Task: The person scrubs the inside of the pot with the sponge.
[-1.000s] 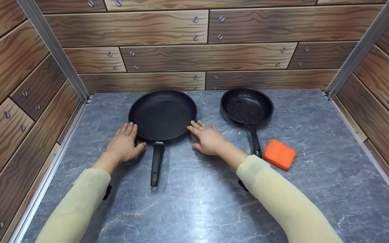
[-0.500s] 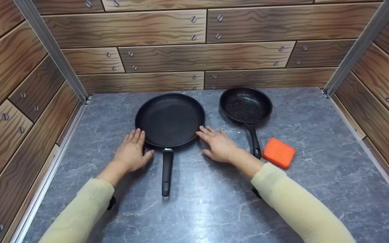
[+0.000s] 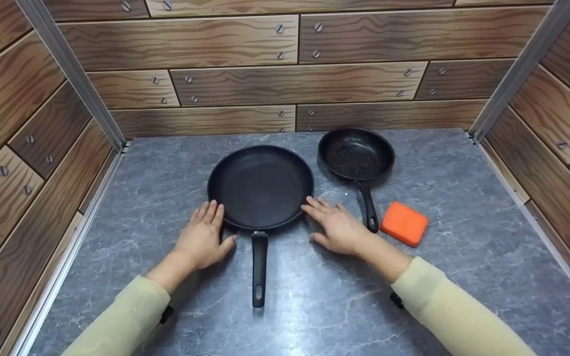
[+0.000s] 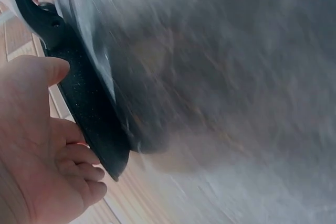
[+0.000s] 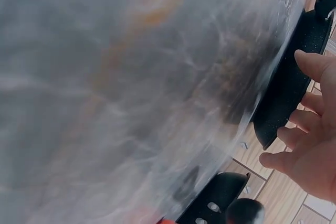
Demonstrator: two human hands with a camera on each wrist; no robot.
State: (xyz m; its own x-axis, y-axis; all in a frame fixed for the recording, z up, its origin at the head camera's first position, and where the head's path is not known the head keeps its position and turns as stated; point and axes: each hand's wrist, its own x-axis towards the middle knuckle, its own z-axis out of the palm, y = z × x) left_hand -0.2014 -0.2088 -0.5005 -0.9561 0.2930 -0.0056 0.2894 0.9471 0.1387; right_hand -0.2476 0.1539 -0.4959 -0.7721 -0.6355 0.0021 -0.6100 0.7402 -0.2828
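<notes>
A large black frying pan (image 3: pixel 260 188) lies on the grey marbled table, its handle (image 3: pixel 260 272) toward the person. At the pan's lower left side, my left hand (image 3: pixel 201 242) touches the rim with straight fingers. My right hand (image 3: pixel 337 230) does the same at the lower right side, fingers stretched against the pan's edge. In the left wrist view the left fingers and thumb lie along the pan's dark side wall (image 4: pixel 86 98). The right wrist view has the right fingers spread at the pan's wall (image 5: pixel 286 87). Neither hand grips the handle.
A smaller black speckled frying pan (image 3: pixel 356 153) stands back right, handle forward. Beside that handle lies an orange sponge-like block (image 3: pixel 404 223). Wood-patterned walls with metal corner posts (image 3: pixel 70 74) enclose the table (image 3: pixel 166 163) at the back and both sides.
The large frying pan has slid to the right and toward the person, and both hands have moved along with it, still touching its sides. The small pan and orange block stay put.
</notes>
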